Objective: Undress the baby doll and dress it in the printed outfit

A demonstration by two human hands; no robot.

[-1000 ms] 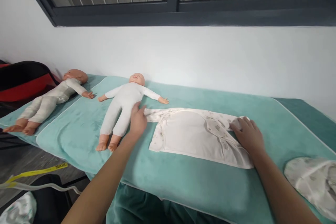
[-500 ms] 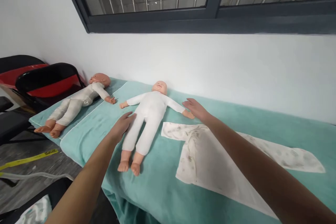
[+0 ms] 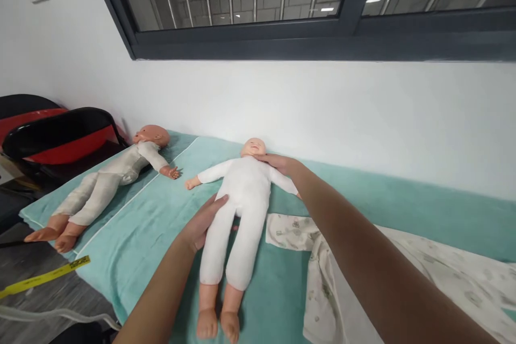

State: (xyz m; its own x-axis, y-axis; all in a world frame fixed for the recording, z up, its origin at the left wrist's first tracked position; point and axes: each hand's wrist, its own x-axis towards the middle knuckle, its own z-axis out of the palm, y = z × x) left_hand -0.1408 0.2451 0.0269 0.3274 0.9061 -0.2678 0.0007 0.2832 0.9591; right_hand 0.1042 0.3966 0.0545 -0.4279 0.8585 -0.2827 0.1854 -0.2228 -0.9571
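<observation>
Doll: supine, bald, torso and limbs white, bare feet nearer than the left hand, which lies along one hip and thigh. Head just beyond the right hand; arms spread, one partly behind right wrist. Legs slightly parted. Shirt: white, small print, spread out, partly hidden by right forearm, one sleeve toward doll.

There are 2 dolls, 2 hands and 1 shirt.
</observation>
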